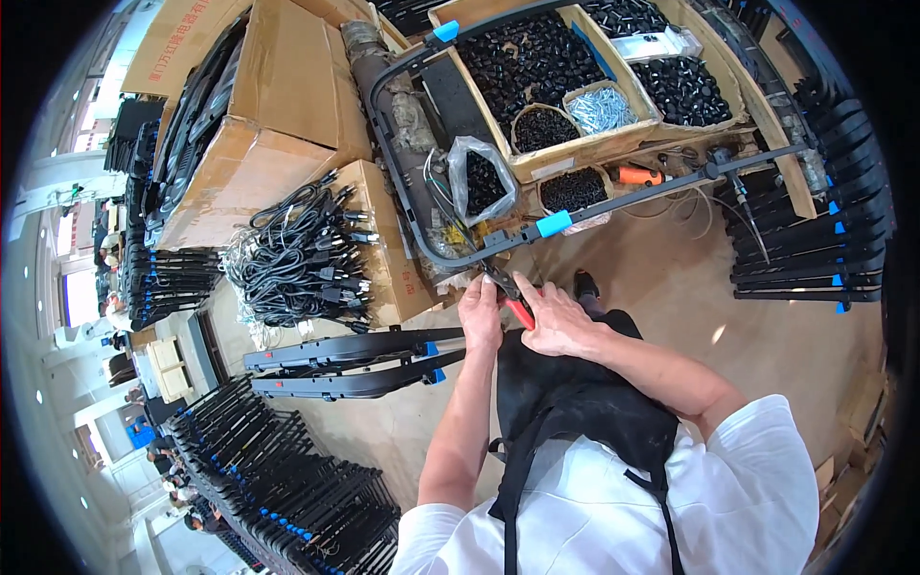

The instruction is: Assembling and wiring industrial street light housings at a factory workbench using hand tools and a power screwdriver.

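Observation:
Red-handled pliers (518,311) are gripped in my right hand (558,323), their dark jaws pointing up and away from me. Close by on the left, my left hand (481,316) is closed with thumb and fingertips pinched near the jaws; what it pinches is too small to make out. Both hands work just below the near edge of a black tubular frame (613,203), which lies across the bench with blue wraps (554,225) on its bars. A clear plastic bag (478,182) of small black parts lies inside the frame's left end.
Beyond the frame, a wooden tray (575,158) holds black caps and silver screws. An orange-handled tool (640,176) lies near it. At left are a cardboard box (278,125) and bundled black power cords (302,259). Black frames (815,249) are stacked at right, others (287,479) at lower left.

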`<state>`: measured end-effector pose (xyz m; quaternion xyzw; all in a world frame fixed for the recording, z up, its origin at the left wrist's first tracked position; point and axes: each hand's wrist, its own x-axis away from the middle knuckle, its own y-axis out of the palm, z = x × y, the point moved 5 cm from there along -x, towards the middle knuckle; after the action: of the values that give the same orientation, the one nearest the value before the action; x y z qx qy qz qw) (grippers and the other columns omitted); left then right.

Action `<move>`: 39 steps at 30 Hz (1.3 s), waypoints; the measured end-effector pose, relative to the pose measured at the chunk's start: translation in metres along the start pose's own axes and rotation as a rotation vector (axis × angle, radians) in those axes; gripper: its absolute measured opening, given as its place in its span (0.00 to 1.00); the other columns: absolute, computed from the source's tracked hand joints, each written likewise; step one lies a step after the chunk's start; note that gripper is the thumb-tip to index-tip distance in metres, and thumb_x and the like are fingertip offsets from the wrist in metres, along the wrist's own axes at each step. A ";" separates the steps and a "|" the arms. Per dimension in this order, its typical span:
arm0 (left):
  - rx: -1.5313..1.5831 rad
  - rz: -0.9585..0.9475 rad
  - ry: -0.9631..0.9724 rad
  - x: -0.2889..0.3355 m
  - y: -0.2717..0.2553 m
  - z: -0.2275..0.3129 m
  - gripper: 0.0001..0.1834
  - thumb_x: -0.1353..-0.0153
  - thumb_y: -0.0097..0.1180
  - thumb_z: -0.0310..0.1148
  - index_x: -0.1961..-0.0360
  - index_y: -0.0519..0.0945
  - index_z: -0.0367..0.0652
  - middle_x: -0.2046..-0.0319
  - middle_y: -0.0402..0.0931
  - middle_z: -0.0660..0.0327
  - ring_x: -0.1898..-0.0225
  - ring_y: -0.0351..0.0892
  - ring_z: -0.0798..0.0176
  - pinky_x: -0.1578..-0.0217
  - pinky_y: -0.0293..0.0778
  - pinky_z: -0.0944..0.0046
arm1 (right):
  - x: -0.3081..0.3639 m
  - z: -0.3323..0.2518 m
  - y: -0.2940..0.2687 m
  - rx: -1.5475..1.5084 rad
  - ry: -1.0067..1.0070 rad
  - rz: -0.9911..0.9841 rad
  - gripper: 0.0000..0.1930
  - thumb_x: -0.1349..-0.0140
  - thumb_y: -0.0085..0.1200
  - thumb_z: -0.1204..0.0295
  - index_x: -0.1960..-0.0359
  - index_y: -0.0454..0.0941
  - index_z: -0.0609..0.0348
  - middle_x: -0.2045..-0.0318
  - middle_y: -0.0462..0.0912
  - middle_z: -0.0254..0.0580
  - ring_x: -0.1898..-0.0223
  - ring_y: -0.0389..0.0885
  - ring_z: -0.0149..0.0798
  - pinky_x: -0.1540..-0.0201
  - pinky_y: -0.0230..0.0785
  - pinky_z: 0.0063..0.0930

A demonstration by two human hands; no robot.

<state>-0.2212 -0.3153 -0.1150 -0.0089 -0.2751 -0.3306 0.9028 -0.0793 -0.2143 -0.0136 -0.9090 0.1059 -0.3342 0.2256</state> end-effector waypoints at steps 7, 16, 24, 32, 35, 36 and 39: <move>-0.119 -0.110 -0.022 -0.002 0.006 0.017 0.13 0.17 0.48 0.33 0.46 0.82 0.39 0.57 0.86 0.64 0.61 0.84 0.70 0.55 0.82 0.65 | 0.011 -0.002 0.013 0.027 -0.014 0.192 0.54 0.44 0.63 0.68 0.16 0.47 0.49 0.45 0.74 0.68 0.43 0.78 0.70 0.37 0.73 0.56; -0.155 -0.166 0.084 -0.023 -0.004 0.014 0.12 0.18 0.47 0.30 0.54 0.82 0.38 0.59 0.84 0.65 0.60 0.78 0.72 0.55 0.75 0.66 | 0.023 -0.022 0.031 -0.116 0.104 0.219 0.54 0.48 0.63 0.56 0.16 0.50 0.28 0.44 0.74 0.66 0.40 0.78 0.65 0.37 0.73 0.52; -0.095 -0.210 0.029 -0.022 0.003 0.025 0.13 0.18 0.44 0.30 0.54 0.80 0.35 0.59 0.88 0.55 0.61 0.85 0.64 0.56 0.82 0.60 | 0.017 -0.035 0.058 -0.129 0.156 0.416 0.52 0.47 0.63 0.59 0.16 0.53 0.31 0.48 0.76 0.68 0.52 0.85 0.68 0.43 0.78 0.53; -0.854 -0.234 0.087 -0.015 -0.007 0.112 0.16 0.22 0.48 0.33 0.49 0.85 0.36 0.54 0.89 0.52 0.56 0.88 0.60 0.53 0.81 0.57 | 0.024 -0.037 0.060 0.126 0.086 0.554 0.50 0.45 0.66 0.69 0.18 0.58 0.36 0.51 0.76 0.65 0.55 0.86 0.64 0.50 0.82 0.52; -1.094 -0.004 0.338 -0.020 0.006 0.167 0.24 0.22 0.46 0.45 0.48 0.87 0.38 0.50 0.88 0.49 0.46 0.85 0.53 0.45 0.76 0.51 | 0.026 -0.040 0.058 0.211 0.049 0.615 0.49 0.46 0.66 0.72 0.19 0.60 0.36 0.52 0.76 0.64 0.56 0.86 0.63 0.53 0.83 0.51; -1.419 0.003 0.410 -0.031 0.009 0.171 0.27 0.23 0.45 0.50 0.48 0.88 0.40 0.49 0.88 0.49 0.42 0.82 0.49 0.42 0.72 0.48 | 0.024 -0.046 0.059 0.253 0.016 0.630 0.49 0.46 0.66 0.73 0.19 0.60 0.37 0.52 0.76 0.63 0.57 0.87 0.63 0.54 0.84 0.51; -1.858 -0.075 0.452 -0.053 0.029 0.163 0.31 0.24 0.43 0.56 0.46 0.88 0.43 0.47 0.87 0.47 0.36 0.76 0.45 0.36 0.65 0.43 | 0.024 -0.050 0.062 0.278 0.036 0.644 0.48 0.45 0.65 0.74 0.19 0.62 0.37 0.52 0.75 0.62 0.57 0.86 0.63 0.55 0.84 0.51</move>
<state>-0.3166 -0.2292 0.0015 -0.6489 0.2776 -0.4396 0.5555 -0.0965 -0.2939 0.0038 -0.7836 0.3444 -0.2731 0.4391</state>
